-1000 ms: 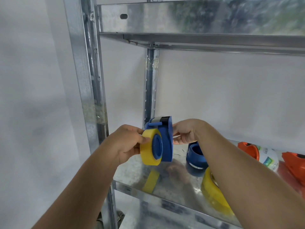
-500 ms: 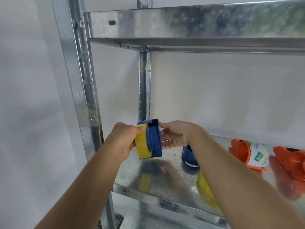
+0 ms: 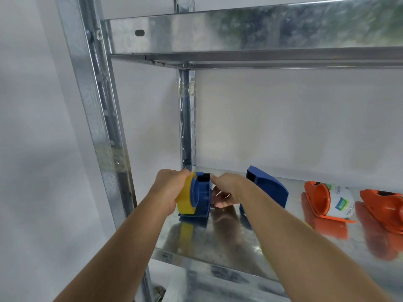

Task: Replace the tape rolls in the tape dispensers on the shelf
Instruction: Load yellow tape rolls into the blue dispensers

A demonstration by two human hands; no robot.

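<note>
A blue tape dispenser (image 3: 201, 196) loaded with a yellow tape roll (image 3: 185, 198) stands upright on the galvanized metal shelf (image 3: 218, 243), close to the shelf's left end and just in front of the rear upright post (image 3: 187, 118). Its base appears to touch the shelf surface, where a blue and yellow reflection shows directly beneath it. The left hand (image 3: 169, 190) wraps its fingers over the yellow roll on the dispenser's left face, gripping roll and dispenser together. The right hand (image 3: 224, 192) is at the dispenser's right side, thumb near the black cutter at the top and curled fingers against the blue side wall, holding it from that side; how firmly it pinches cannot be told. To the right of the held dispenser, just behind the right forearm, a second blue dispenser (image 3: 265, 188) stands on the shelf, with no roll visible in it. Further right of the held dispenser lies an orange dispenser (image 3: 316, 198) on its side, carrying a white roll with a green and blue label (image 3: 341, 201). Beyond that, at the frame's right edge, another orange dispenser (image 3: 383, 203) rests on the shelf, partly cut off. A sliver of yellow (image 3: 307, 225) peeks out from behind the right forearm; what it belongs to cannot be told. An upper shelf (image 3: 250, 35) spans above the held dispenser, and a white wall (image 3: 283, 120) stands behind.
</note>
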